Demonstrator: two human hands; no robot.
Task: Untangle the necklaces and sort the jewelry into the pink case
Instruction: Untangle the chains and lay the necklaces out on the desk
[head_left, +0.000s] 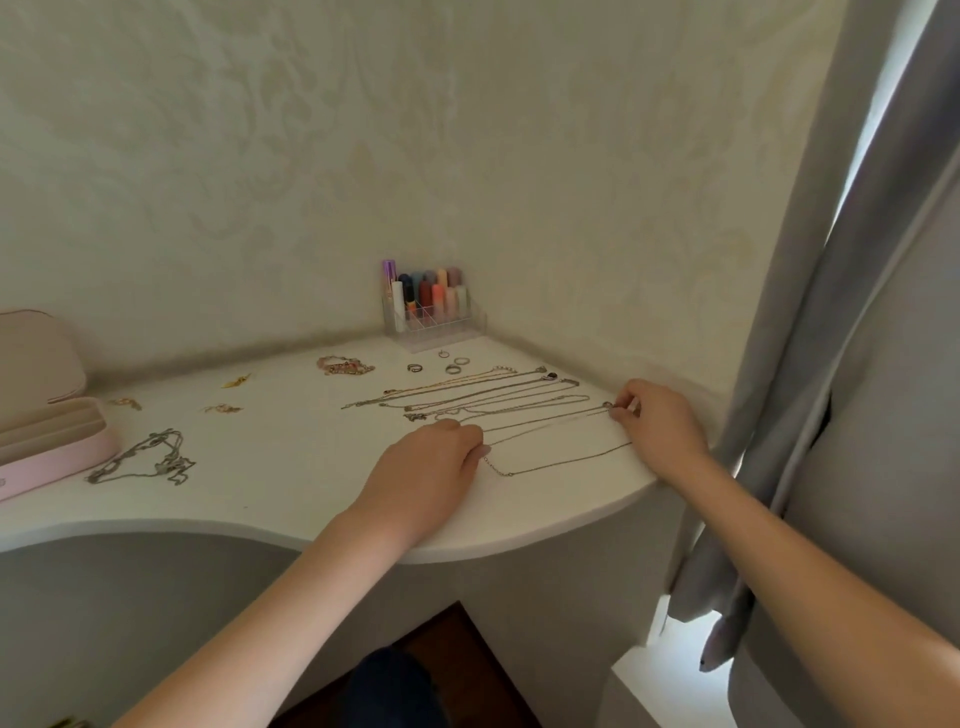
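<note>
Several thin necklaces (467, 395) lie stretched side by side on the white table (291, 467). My right hand (660, 421) pinches the pendant end of one silver chain (545, 423) near the table's right edge. My left hand (431, 462) holds the other end of that chain, fingers curled down on the table. A tangled clump of silver chains (150, 460) lies at the left, beside the open pink case (47, 447). Rings (452, 366), bracelets (343, 366) and gold earrings (223, 408) are scattered further back.
A clear organizer with lipsticks (431, 306) stands in the back corner against the wall. A grey curtain (831, 364) hangs at the right, close to the table's edge. The table's front edge curves inward at the left.
</note>
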